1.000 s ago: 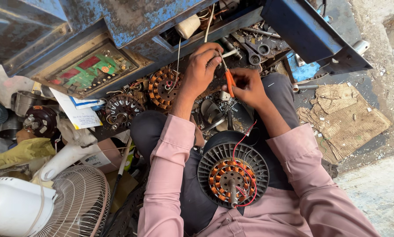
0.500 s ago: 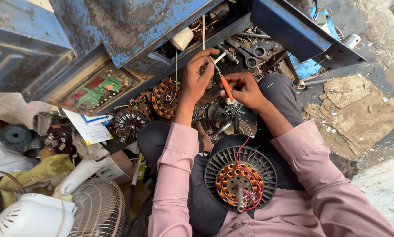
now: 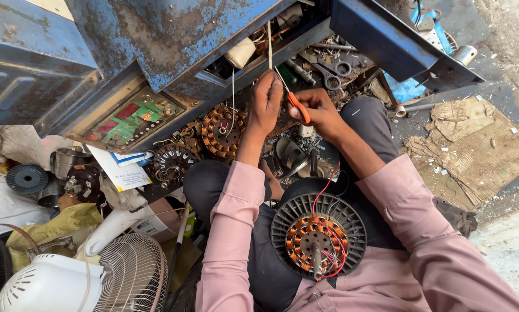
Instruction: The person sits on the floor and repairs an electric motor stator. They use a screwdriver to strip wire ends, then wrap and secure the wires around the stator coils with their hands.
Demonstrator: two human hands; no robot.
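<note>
Your left hand [image 3: 265, 103] is raised ahead of you with the fingers closed around a thin pale strip or cord [image 3: 269, 43] that runs straight up toward the far edge of the blue metal cabinet [image 3: 155, 34]; the closed grip keeps that length taut and upright. Your right hand [image 3: 320, 110] sits just beside the left, fingers wrapped around the orange-handled cutting tool [image 3: 297, 106], whose thin tip angles up and left to the held strip. Whether the tip touches the strip cannot be told. Keeping both hands close together lets one steady the material while the other works on it. The fan motor stator [image 3: 318, 236], a black ribbed ring with copper windings and a central shaft, rests on your lap, near you and below both hands; there it needs no hand to hold it. Red lead wires [image 3: 323, 193] rise from its windings toward your right forearm. A spool of white thread [image 3: 239, 53] sits at the cabinet opening, far and left of your left hand. More copper-wound stators [image 3: 220, 130] lie on the floor to the left, a pair of scissors [image 3: 329, 72] lies far right in the open tray, and a white fan with its wire guard [image 3: 129, 277] lies near left.
</note>
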